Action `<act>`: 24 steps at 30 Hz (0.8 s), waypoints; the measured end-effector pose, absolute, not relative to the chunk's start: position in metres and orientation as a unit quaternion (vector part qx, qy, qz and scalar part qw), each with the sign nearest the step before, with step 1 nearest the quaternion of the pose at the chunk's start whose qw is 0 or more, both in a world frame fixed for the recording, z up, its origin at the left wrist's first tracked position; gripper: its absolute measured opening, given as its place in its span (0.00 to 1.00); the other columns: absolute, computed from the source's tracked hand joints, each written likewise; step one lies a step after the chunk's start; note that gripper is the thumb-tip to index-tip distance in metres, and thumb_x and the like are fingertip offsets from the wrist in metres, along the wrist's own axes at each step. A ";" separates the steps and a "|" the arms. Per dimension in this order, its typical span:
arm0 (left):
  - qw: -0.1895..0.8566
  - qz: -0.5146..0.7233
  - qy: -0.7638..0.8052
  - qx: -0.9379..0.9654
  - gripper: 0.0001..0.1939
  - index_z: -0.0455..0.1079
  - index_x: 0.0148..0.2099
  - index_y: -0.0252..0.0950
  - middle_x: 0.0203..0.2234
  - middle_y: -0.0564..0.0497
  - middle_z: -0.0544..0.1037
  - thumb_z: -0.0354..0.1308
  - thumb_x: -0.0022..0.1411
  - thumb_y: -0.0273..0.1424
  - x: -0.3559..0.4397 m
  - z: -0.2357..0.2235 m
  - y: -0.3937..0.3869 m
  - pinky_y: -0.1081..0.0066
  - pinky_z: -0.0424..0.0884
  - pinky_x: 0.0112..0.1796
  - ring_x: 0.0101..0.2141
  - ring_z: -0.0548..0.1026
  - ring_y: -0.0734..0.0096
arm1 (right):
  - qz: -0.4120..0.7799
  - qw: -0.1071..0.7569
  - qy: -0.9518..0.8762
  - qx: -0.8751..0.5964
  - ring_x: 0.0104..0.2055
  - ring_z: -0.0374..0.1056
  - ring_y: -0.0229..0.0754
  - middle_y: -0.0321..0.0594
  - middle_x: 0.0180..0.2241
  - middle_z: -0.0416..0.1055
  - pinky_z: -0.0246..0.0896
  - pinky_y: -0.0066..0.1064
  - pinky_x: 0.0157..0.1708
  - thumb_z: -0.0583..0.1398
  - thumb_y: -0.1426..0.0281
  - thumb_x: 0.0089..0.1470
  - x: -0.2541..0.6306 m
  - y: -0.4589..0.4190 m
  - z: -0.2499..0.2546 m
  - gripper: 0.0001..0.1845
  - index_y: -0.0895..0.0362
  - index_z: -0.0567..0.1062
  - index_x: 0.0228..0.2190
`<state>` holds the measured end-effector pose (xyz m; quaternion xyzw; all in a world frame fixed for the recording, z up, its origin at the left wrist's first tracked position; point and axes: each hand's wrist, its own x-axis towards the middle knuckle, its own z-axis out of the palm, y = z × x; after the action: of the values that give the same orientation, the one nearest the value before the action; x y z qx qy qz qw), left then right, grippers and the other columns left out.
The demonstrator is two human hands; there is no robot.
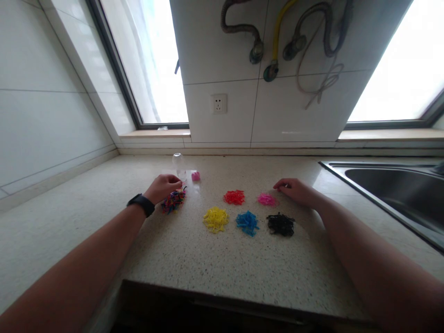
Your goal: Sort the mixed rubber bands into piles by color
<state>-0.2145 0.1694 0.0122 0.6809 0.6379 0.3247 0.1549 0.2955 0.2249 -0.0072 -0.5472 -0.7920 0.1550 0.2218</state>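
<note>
My left hand (165, 186), with a dark watch on its wrist, is over a mixed pile of small coloured rubber bands (173, 201). Its thumb and fingertips are pinched together on what looks like a pinkish band. Beyond the fingertips stands a clear plastic bottle (178, 167), and a pink cap-like piece (196, 176) lies beside it. My right hand (293, 190) rests just right of a pink pile (267, 199), fingers loosely bent and slightly apart, holding nothing visible. Nearby are red (234, 197), yellow (215, 219), blue (247, 223) and black (280, 225) piles of bands.
The speckled countertop (208, 263) ends at a front edge above a dark opening. A steel sink (398, 185) is set in at the right. Behind are a tiled wall with a socket (218, 104), hoses and valves (271, 71), and windows on both sides.
</note>
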 end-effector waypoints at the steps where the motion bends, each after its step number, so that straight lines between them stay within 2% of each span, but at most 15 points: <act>1: 0.159 0.329 0.635 0.681 0.18 0.79 0.36 0.33 0.28 0.47 0.81 0.61 0.55 0.44 -0.213 0.012 0.169 0.68 0.67 0.34 0.32 0.77 0.63 | 0.156 0.221 -0.792 -0.548 0.37 0.73 0.44 0.42 0.36 0.79 0.65 0.35 0.40 0.56 0.68 0.55 0.295 0.224 -0.007 0.14 0.54 0.81 0.37; 11: 0.230 0.368 0.568 0.699 0.18 0.78 0.38 0.32 0.33 0.45 0.82 0.59 0.60 0.43 -0.173 0.027 0.155 0.70 0.69 0.35 0.33 0.76 0.67 | 0.140 0.211 -0.797 -0.549 0.34 0.72 0.44 0.41 0.33 0.78 0.64 0.34 0.37 0.56 0.66 0.55 0.293 0.223 -0.005 0.15 0.54 0.81 0.38; 16: 0.260 0.367 0.538 0.713 0.19 0.77 0.39 0.32 0.33 0.46 0.81 0.57 0.63 0.44 -0.141 0.032 0.141 0.70 0.67 0.31 0.30 0.73 0.70 | 0.140 0.212 -0.803 -0.539 0.34 0.71 0.43 0.40 0.33 0.78 0.64 0.33 0.37 0.56 0.67 0.55 0.294 0.225 -0.008 0.14 0.54 0.82 0.38; 20: 0.276 0.358 0.508 0.733 0.17 0.77 0.39 0.33 0.34 0.46 0.80 0.57 0.63 0.42 -0.119 0.032 0.131 0.69 0.68 0.35 0.33 0.74 0.68 | 0.137 0.207 -0.799 -0.547 0.31 0.70 0.42 0.39 0.30 0.78 0.63 0.32 0.35 0.56 0.67 0.55 0.292 0.224 -0.008 0.15 0.54 0.82 0.39; 24: 0.262 0.340 0.483 0.763 0.15 0.76 0.40 0.34 0.34 0.47 0.79 0.58 0.63 0.41 -0.096 0.035 0.115 0.68 0.68 0.37 0.35 0.73 0.68 | 0.152 0.213 -0.805 -0.532 0.34 0.71 0.42 0.40 0.34 0.79 0.63 0.32 0.37 0.56 0.68 0.55 0.289 0.224 -0.008 0.15 0.54 0.82 0.38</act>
<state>-0.0960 0.1151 0.0352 0.7634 0.4825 0.3405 0.2616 0.2887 0.2237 -0.0079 -0.5318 -0.8053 0.1518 0.2134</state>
